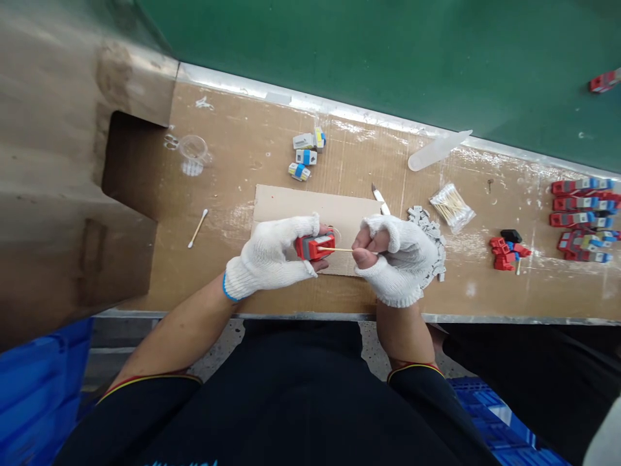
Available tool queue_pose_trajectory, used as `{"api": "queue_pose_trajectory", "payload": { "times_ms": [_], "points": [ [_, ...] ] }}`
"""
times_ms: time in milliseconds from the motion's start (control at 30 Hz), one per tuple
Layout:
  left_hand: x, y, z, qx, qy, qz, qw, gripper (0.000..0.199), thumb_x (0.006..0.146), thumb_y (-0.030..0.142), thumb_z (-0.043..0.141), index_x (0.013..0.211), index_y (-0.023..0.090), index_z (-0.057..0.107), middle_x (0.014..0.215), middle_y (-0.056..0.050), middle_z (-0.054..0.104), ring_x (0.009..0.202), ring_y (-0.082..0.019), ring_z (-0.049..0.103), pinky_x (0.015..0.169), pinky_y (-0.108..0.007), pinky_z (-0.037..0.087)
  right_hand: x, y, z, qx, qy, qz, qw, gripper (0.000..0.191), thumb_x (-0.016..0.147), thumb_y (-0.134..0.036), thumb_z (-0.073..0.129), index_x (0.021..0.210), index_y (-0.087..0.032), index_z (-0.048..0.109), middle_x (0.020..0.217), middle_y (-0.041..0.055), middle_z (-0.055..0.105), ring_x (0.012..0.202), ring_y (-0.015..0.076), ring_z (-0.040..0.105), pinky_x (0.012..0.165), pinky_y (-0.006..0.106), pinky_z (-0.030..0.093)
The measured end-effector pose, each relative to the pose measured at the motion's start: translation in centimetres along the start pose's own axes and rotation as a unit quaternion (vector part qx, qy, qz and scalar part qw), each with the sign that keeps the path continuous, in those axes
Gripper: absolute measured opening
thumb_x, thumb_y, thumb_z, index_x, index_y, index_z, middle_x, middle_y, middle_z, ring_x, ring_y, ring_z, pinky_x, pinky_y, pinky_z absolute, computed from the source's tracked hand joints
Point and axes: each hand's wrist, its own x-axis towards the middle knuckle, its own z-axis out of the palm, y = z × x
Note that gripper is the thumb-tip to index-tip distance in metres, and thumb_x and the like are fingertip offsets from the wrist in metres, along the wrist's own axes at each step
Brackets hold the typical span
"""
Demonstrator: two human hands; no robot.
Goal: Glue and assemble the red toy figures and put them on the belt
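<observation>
My left hand (pixel 276 254), in a white fingerless glove, is closed around a small red and grey plastic block (pixel 310 247). A cotton swab (pixel 342 250) is pinched between the bare fingertips of my right hand (pixel 398 255), gloved the same way. The swab's tip meets the block's right part; whether it goes inside an opening I cannot tell. Under both hands lies a flat cardboard sheet (pixel 279 200). A heap of small grey pieces (pixel 439 255) is partly hidden behind my right hand. Just above that hand a knife with a white handle (pixel 381 199) rests on the table.
Several white, blue and yellow blocks (pixel 305 156) sit behind the cardboard. To the right are a bag of swabs (pixel 452 206), loose red pieces (pixel 504 254) and rows of red blocks (pixel 577 204). A loose swab (pixel 198 228) and clear cup (pixel 193 149) lie left, beside a large box (pixel 63 194).
</observation>
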Motion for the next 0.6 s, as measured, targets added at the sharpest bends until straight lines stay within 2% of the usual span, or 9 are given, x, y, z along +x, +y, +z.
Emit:
{"api": "queue_pose_trajectory", "payload": {
  "times_ms": [133,333,467,600],
  "points": [
    [-0.08,-0.18,0.07,0.000,-0.008,0.000,1.000,0.035,0.091,0.034,0.098,0.119,0.017,0.087,0.118,-0.012,0.095,0.095,-0.029,0.094,0.095,-0.038,0.080,0.19,-0.41,-0.25,-0.021,-0.026,0.004,0.999,0.043,0.100,-0.019,0.087,0.071,-0.026,0.057,0.067,-0.0046,0.067,0.052,0.0111,0.059,0.047,0.026,0.047],
    [-0.13,-0.38,-0.22,0.030,-0.011,0.031,0.999,0.037,0.090,0.031,0.099,0.121,0.016,0.089,0.121,-0.013,0.095,0.100,-0.031,0.095,0.102,-0.039,0.079,0.28,-0.37,-0.33,-0.040,-0.011,-0.006,0.999,0.043,0.099,-0.014,0.086,0.073,-0.026,0.055,0.070,-0.0049,0.069,0.055,0.0111,0.059,0.053,0.026,0.054],
    [0.09,-0.04,-0.51,0.040,-0.008,0.044,0.998,0.030,0.091,0.029,0.098,0.117,0.017,0.089,0.111,-0.008,0.095,0.086,-0.025,0.093,0.086,-0.030,0.078,0.51,-0.42,-0.50,-0.051,-0.028,-0.016,0.998,0.042,0.098,-0.011,0.084,0.074,-0.027,0.054,0.070,-0.0051,0.069,0.056,0.0116,0.059,0.056,0.027,0.055],
    [0.02,0.20,-0.80,0.076,-0.010,0.033,0.997,0.024,0.091,0.032,0.100,0.108,0.022,0.087,0.095,-0.001,0.091,0.072,-0.019,0.086,0.073,-0.025,0.073,0.50,-0.40,-0.88,-0.077,-0.032,-0.019,0.996,0.038,0.100,-0.014,0.083,0.075,-0.026,0.058,0.068,-0.0059,0.067,0.055,0.0110,0.056,0.054,0.026,0.050]
  ]
}}
